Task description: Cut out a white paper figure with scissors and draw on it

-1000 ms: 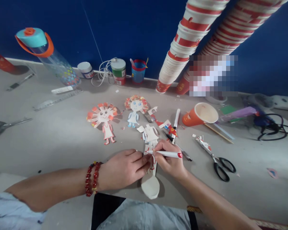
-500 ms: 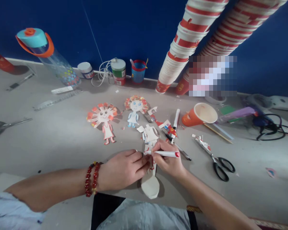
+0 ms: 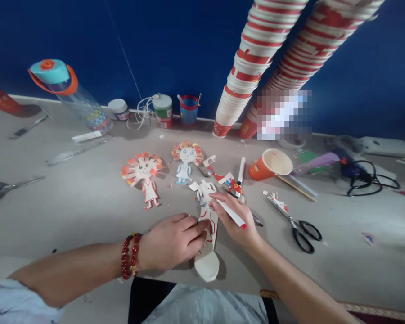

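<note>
My right hand [image 3: 238, 218] is closed around a white marker [image 3: 232, 213] with a red end, held slanted over the work. Below it lies a white paper strip [image 3: 213, 229] with wavy red lines drawn on it. A rounded white paper piece [image 3: 207, 266] is at the strip's near end. My left hand [image 3: 175, 238] holds the strip against the table, its fingertips over the left side and its thumb mostly hidden. Just beyond the strip are white paper scraps [image 3: 203, 191]. Two paper dolls, one outlined in red [image 3: 150, 191] and one in blue [image 3: 183, 172], lie farther left.
Black-handled scissors [image 3: 295, 225] lie to the right, with an orange paper cup [image 3: 270, 165] behind them. Tall cup stacks [image 3: 236, 90] lean near the blue wall. A bottle [image 3: 84, 105] stands back left. Another pair of scissors [image 3: 13, 185] is at the left edge.
My right hand has shifted away from the strip's left side and the marker has tilted, uncovering more red lines. My left hand stays on the strip. The whole view has shifted slightly.
</note>
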The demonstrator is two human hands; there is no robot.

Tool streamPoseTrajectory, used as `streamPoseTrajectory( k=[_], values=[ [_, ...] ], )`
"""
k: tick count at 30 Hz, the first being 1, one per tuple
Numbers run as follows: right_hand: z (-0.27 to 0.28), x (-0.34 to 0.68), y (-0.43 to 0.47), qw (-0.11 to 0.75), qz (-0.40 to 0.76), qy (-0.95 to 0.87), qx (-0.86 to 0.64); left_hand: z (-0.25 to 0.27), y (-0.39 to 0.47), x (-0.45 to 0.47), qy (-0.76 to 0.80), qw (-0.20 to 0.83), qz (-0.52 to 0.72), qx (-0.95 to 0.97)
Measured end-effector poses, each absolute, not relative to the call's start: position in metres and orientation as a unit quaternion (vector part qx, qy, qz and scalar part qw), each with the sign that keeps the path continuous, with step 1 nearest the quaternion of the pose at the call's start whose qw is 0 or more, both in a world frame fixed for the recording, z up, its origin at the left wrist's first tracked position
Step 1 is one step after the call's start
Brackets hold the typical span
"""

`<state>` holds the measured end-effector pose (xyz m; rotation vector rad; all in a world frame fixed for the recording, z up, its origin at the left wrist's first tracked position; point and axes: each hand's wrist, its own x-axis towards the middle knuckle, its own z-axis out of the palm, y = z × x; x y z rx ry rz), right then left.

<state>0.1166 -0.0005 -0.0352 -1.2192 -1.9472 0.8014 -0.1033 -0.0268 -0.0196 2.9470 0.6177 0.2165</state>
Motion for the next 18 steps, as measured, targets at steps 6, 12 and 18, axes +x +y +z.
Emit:
streamPoseTrajectory(
  k=[6,12,18],
  values=[
    [-0.021,0.126,-0.001,0.269,0.233,-0.842,-0.406,-0.020,-0.031,-0.099,0.207,0.115,0.092,0.967],
    [-0.011,0.140,-0.010,0.223,0.208,-0.864,-0.400,-0.019,-0.042,-0.099,0.243,0.133,0.097,0.956],
    [-0.017,0.152,-0.016,0.228,0.220,-0.873,-0.371,-0.010,-0.050,-0.103,0.268,0.150,0.150,0.940]
  ],
)
